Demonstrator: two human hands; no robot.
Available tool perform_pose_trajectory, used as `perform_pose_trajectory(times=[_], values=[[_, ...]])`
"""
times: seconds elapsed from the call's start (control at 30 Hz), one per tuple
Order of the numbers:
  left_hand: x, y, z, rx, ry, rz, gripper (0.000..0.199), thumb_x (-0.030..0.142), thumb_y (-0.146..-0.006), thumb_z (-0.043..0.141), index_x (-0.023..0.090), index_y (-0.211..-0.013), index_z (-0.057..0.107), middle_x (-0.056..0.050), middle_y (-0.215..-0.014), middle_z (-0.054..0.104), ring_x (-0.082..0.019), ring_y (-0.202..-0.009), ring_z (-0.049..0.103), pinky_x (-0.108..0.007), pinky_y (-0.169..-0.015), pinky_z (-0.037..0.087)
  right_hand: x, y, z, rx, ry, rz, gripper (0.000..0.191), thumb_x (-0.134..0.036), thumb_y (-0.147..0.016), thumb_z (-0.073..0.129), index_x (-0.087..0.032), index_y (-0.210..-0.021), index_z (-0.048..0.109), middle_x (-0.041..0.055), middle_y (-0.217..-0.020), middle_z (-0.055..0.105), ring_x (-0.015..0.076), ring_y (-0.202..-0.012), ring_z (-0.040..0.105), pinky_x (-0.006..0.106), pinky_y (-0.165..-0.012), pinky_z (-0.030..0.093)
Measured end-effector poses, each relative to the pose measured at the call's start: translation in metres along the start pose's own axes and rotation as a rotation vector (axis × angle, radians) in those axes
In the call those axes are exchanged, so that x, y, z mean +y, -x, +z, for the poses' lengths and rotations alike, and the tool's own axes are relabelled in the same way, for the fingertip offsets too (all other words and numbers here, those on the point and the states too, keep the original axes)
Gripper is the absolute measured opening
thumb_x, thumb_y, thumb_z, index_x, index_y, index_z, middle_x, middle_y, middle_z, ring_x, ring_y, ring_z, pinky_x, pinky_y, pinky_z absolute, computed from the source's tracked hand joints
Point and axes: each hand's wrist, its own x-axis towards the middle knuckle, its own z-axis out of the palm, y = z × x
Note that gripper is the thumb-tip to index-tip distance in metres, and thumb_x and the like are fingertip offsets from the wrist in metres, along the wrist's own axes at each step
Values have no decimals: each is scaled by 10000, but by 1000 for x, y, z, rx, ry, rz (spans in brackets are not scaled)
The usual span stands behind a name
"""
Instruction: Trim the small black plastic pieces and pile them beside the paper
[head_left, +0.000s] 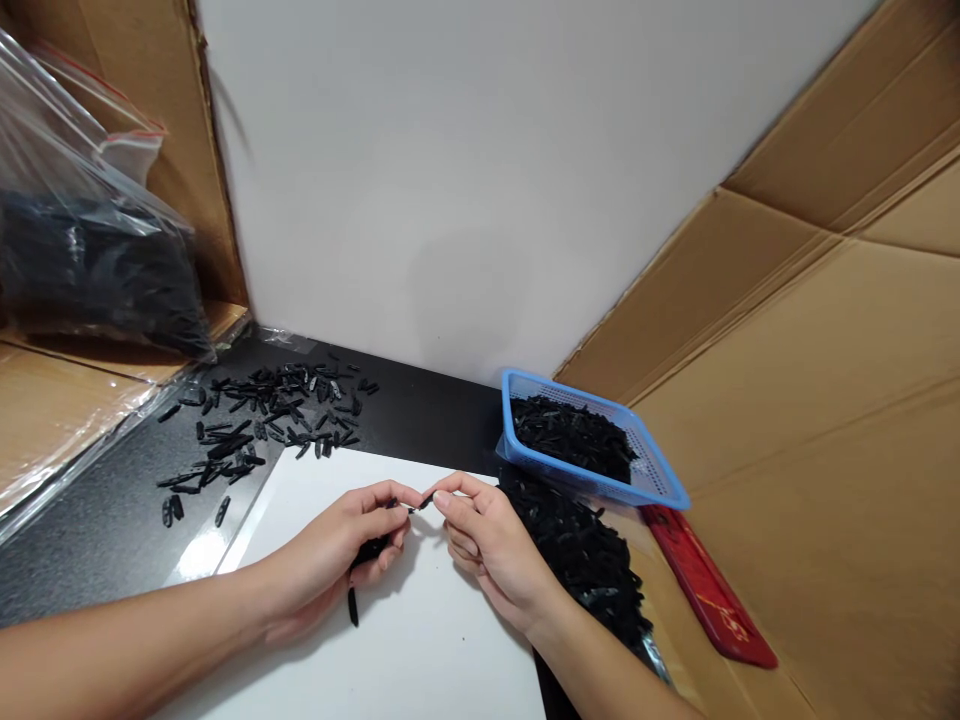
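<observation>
Over the white sheet [420, 640], my left hand [330, 550] is closed, with several small black elongated pieces [372, 549] tucked under its fingers. Its thumb and forefinger pinch close to my right hand [495, 545]. That hand grips a slim black piece [427, 501] between thumb and fingertip, and the piece reaches across to the left fingertips. Below the left palm a single black strip [352, 606] shows against the white sheet. The fingers hide most of the pieces, and their exact kind cannot be made out.
Loose black pieces [277, 395] lie scattered at the back left. A blue basket [660, 480] full of dark pieces stands at the right, beside a dark heap [577, 550]. A red packet [712, 590] leans by the cardboard [840, 420]. A plastic bag [97, 260] is far left.
</observation>
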Motion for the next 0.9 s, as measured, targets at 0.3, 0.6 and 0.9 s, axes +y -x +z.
perform_pose_trajectory(times=[0.3,0.6,0.9], values=[[-2,-1,1,-68,-118,40,269,448,-847,589,184,-855,542,42,-598,528,-73,-481,237,-255,-469,97,0,2,2,24,49,-62,253,-362,-742,716,-172,-708,552,-130,-423,294,33,-379,135,185,-367,84],[-2,-2,-1,-33,-115,46,310,487,-816,617,187,-800,543,58,-541,485,-69,-465,223,-244,-456,92,-3,2,0,-54,-75,1,243,-328,-695,755,-170,-799,602,-137,-409,292,34,-379,120,174,-370,79],[-1,-2,-2,-9,-54,77,266,410,-807,656,196,-944,577,81,-539,462,-71,-474,200,-237,-453,95,-2,2,-3,-138,-192,31,191,-266,-716,741,-170,-816,609,-131,-405,326,24,-371,101,158,-353,79]])
